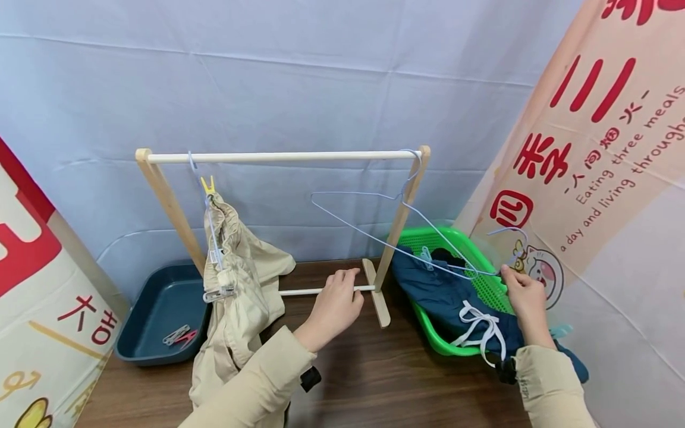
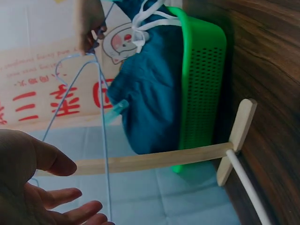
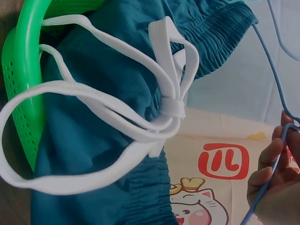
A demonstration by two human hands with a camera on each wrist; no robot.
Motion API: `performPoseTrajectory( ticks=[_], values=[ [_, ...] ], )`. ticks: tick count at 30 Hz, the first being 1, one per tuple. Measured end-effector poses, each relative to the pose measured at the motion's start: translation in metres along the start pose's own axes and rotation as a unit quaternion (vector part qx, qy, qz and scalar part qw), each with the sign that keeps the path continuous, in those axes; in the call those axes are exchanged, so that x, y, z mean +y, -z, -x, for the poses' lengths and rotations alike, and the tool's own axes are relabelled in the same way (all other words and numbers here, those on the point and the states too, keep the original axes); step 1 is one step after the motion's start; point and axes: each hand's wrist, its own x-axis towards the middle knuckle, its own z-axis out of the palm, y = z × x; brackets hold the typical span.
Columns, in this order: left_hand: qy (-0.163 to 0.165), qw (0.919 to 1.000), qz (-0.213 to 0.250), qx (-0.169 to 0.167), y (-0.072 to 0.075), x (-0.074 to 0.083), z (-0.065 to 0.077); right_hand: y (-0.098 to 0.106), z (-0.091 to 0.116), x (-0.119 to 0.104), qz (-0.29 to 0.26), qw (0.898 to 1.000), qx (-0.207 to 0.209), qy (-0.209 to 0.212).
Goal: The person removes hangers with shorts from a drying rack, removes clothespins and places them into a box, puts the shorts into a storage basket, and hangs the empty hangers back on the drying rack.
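My right hand (image 1: pixel 527 300) pinches a blue wire hanger (image 1: pixel 507 230) beside the green basket (image 1: pixel 428 333); in the right wrist view the fingers curl around its wire. A second blue wire hanger (image 1: pixel 353 227) hangs by its hook at the rack's right end and slants toward that hand. Dark blue elastic-waist pants (image 1: pixel 428 291) with a white drawstring bow (image 3: pixel 171 110) drape over the basket's rim. My left hand (image 1: pixel 334 306) is held out before the rack, fingers extended, holding nothing; the left wrist view shows its palm and spread fingers (image 2: pixel 75 211) near a hanger wire.
The wooden rack (image 1: pixel 398 217) has a white top rod (image 1: pixel 283 157). At its left, beige pants (image 1: pixel 241 297) hang from a hanger with a yellow clothespin (image 1: pixel 207 185) and a clear clip (image 1: pixel 219 293). A dark blue bin (image 1: pixel 155 297) holds several clothespins (image 1: pixel 187 337).
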Motion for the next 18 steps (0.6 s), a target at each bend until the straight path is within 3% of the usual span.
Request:
performPoseTrajectory(
  ticks=[7, 18],
  values=[
    [0.003, 1.0000, 0.006, -0.004, -0.009, -0.003, -0.004, 0.003, -0.001, 0.002, 0.014, 1.000, -0.007, -0.003],
    [-0.027, 0.9996, 0.003, -0.011, -0.028, -0.004, -0.020, -0.005, 0.002, 0.002, 0.068, 0.993, -0.072, 0.072]
  ],
)
